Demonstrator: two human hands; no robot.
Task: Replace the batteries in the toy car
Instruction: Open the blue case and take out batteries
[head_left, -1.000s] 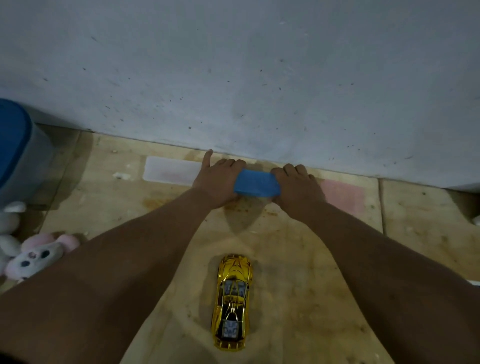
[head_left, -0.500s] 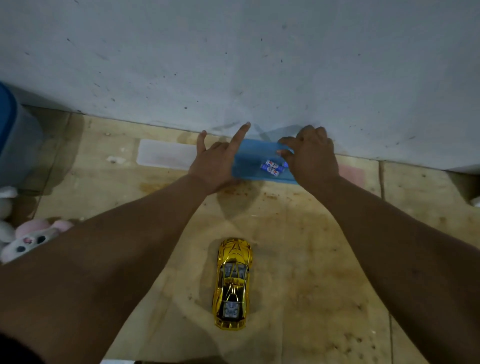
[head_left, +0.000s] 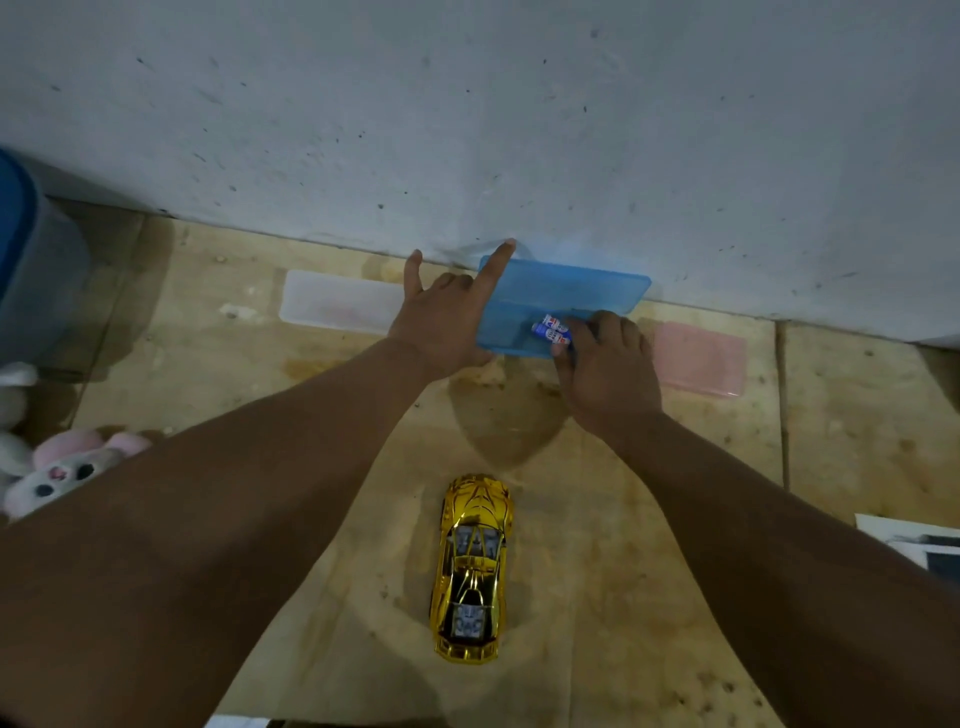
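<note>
A shiny gold toy car (head_left: 471, 569) stands on its wheels on the wooden floor, nose toward the wall. By the wall lies a blue plastic case (head_left: 550, 301) with its lid swung open against the wall. Two blue-and-white batteries (head_left: 551, 329) lie inside it. My left hand (head_left: 447, 317) holds the case's left end, index finger stretched up along the lid's edge. My right hand (head_left: 605, 364) reaches into the case, its fingertips on the batteries.
A clear flat case (head_left: 340, 301) lies left of the blue one and a pink one (head_left: 698, 358) right of it. A blue bin (head_left: 31, 260) and a pink plush toy (head_left: 62, 467) are at far left. Papers (head_left: 919, 543) show at the right edge.
The blue case, held closed between both hands a second ago, now has its lid raised against the wall. My right hand has dropped from the lid to the batteries inside.
</note>
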